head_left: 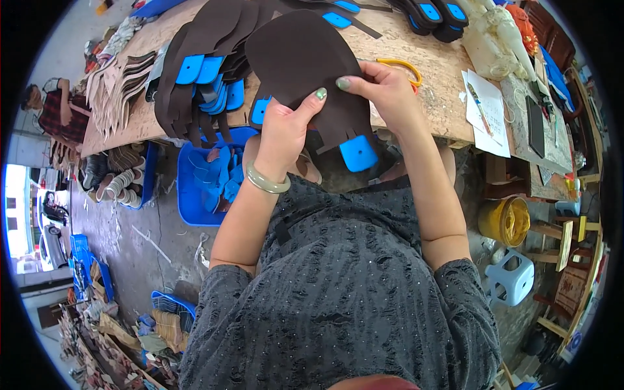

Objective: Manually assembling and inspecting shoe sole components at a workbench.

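Observation:
Both hands hold a dark brown flat cut piece (pixel 302 55), broad and rounded at its far end and narrower toward me. A blue tab with a small hole (pixel 358 153) sits at its near end. My left hand (pixel 289 123) grips the left edge, thumb on top, fingers hidden beneath. My right hand (pixel 387 94) pinches the right edge, its thumb pressed on the upper face. Another blue tab (pixel 260 112) shows just left of my left hand. Beyond it, a stack of similar dark pieces (pixel 211 36) with blue tabs lies on the wooden table (pixel 432 110).
Yellow-handled scissors (pixel 413 67) lie beyond my right hand. Paper with a pen (pixel 486 120) is farther right. Pale cut pieces (pixel 120 91) hang over the table's left edge. Below stand a blue bin (pixel 188 211) of blue parts, a yellow bucket (pixel 494 221) and a stool (pixel 510 276). A person (pixel 62 114) is far left.

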A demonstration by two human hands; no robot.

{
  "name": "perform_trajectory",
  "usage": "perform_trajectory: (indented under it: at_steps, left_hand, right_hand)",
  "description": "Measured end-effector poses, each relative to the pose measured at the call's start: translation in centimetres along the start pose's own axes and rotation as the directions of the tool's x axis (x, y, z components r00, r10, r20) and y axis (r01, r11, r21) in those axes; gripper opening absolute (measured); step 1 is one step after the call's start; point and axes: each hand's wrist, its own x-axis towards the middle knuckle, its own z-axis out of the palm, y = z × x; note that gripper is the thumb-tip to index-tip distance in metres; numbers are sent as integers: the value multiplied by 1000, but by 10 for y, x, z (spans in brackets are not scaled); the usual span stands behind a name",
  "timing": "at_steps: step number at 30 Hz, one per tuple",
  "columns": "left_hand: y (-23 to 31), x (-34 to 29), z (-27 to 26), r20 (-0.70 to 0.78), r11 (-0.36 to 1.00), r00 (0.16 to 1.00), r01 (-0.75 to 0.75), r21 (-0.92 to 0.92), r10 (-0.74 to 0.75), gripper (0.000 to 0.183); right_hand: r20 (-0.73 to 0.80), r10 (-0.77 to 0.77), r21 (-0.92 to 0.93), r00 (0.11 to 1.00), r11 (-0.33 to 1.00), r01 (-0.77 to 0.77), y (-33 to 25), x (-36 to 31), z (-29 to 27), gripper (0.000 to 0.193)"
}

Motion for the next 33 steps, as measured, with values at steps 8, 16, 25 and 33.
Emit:
perform_trajectory:
  at_steps: [8,16,25,33]
  left_hand:
    - [-6,9,12,-73,986,989,-133,-99,126,30]
    - [13,3,-3,-115,991,993,-43,-123,29,31]
    - [13,-16,-7,83,991,995,49,121,-59,26]
    - [33,-28,-1,374,998,926,-62,22,50,21]
  right_hand:
    - [-7,5,181,1000,984,-3,4,0,-7,32]
    - [-53,80,346,995,937,-57,7,14,15,23]
    - [-41,-66,241,997,968,75,-5,-20,8,34]
    - [103,18,566,995,821,-74,-7,-29,13,30]
